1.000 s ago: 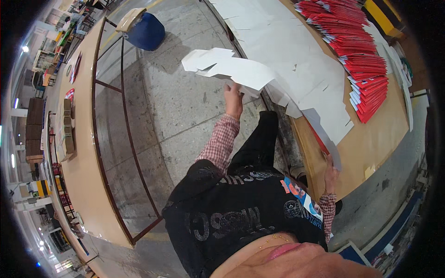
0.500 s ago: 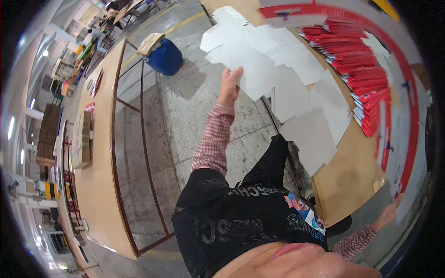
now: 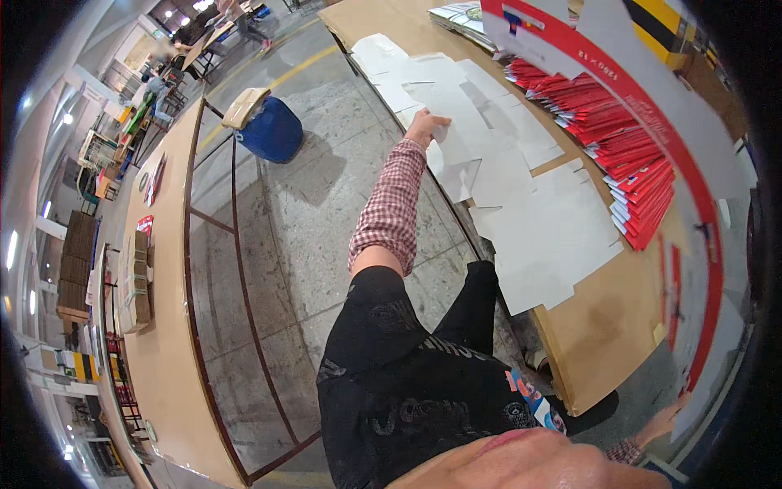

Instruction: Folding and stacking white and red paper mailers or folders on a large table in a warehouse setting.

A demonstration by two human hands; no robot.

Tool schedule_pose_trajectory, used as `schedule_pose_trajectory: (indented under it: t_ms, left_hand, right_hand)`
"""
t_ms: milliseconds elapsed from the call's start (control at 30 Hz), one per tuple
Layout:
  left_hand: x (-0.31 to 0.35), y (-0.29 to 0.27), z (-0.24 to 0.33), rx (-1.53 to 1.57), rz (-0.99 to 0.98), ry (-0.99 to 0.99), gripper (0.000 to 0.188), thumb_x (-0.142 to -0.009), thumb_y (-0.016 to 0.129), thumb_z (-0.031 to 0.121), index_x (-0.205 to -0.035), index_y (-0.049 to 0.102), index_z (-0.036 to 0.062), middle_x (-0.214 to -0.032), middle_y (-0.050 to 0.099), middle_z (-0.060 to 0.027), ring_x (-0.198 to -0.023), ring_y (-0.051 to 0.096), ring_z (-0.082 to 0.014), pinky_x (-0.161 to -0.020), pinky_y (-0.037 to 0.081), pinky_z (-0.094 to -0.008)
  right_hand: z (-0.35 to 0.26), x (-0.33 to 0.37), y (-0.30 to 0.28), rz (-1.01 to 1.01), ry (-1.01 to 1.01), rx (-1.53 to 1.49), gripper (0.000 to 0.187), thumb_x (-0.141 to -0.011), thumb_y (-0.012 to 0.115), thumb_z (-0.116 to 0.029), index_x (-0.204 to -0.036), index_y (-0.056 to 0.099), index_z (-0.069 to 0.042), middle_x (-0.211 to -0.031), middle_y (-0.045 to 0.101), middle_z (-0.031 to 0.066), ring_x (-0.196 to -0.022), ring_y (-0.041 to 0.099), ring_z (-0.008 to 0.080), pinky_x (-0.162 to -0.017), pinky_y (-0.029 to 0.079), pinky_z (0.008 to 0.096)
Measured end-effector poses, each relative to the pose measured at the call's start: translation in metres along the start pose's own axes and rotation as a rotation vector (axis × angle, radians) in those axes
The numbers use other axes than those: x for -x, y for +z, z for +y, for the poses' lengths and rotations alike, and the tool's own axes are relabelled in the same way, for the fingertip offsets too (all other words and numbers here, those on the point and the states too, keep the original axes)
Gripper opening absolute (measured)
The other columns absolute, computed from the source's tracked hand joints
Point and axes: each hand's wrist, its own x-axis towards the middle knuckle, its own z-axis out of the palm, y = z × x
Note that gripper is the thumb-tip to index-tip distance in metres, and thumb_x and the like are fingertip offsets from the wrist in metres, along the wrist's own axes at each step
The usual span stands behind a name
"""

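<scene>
My left hand [image 3: 428, 126] is at the left edge of several flat, die-cut white cardboard sheets [image 3: 521, 204], its fingers closed over the rim of one. The sheets lie overlapping on the tan tabletop [image 3: 599, 346]. Far to the lower right, my right hand [image 3: 661, 420] grips the near end of a large white cardboard sheet with a red printed band [image 3: 710, 253]. That sheet stands raised and curves through the view along the right side. Between the two lies a fanned row of red and white folded packages [image 3: 627, 155].
A blue drum [image 3: 273, 130] with a cardboard piece on top stands on the concrete floor. To the left runs a long tan table [image 3: 159, 326] on a dark metal frame, bearing a bundle of cardboard [image 3: 134, 281]. Other people are in the far background.
The white sheets, skewed before, now lie flatter and straighter along the table. My left hand has shifted right onto their edge. The red-banded sheet has swung slightly, my right hand lower with it.
</scene>
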Motion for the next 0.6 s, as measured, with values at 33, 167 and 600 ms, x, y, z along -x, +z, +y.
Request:
schedule_pose_trajectory:
  t_ms: [33,167,600]
  left_hand:
    - [-0.008,-0.002,0.001,-0.006,-0.008,-0.009,0.051,-0.072,0.068,-0.002,-0.117,0.045,-0.0051,-0.112,0.056,-0.0168,-0.103,0.056,-0.0288,-0.082,0.049,-0.0376]
    - [-0.021,-0.015,0.003,-0.027,-0.036,-0.041,0.051,-0.072,0.068,-0.003,-0.118,0.046,-0.0044,-0.112,0.057,-0.0168,-0.105,0.054,-0.0293,-0.083,0.049,-0.0399]
    - [0.184,0.146,-0.092,-0.742,-0.637,1.137,0.036,-0.08,0.052,0.011,-0.116,0.053,0.0099,-0.112,0.055,-0.0124,-0.108,0.048,-0.0277,-0.094,0.036,-0.0422]
  right_hand:
    - [0.029,-0.006,0.001,-0.051,-0.14,0.025,0.061,-0.093,0.033,-0.053,-0.133,0.044,-0.008,-0.134,0.044,0.0173,-0.119,0.046,0.0258,-0.096,0.037,0.035]
    - [0.014,0.0,0.011,-0.241,-0.406,-0.058,0.054,-0.094,0.035,-0.044,-0.13,0.047,-0.006,-0.131,0.047,0.0167,-0.12,0.046,0.027,-0.1,0.034,0.0372]
    - [0.106,0.12,-0.008,-0.908,-0.925,0.047,0.044,-0.093,0.035,-0.033,-0.116,0.06,-0.005,-0.12,0.056,0.0175,-0.118,0.045,0.0351,-0.105,0.024,0.0496]
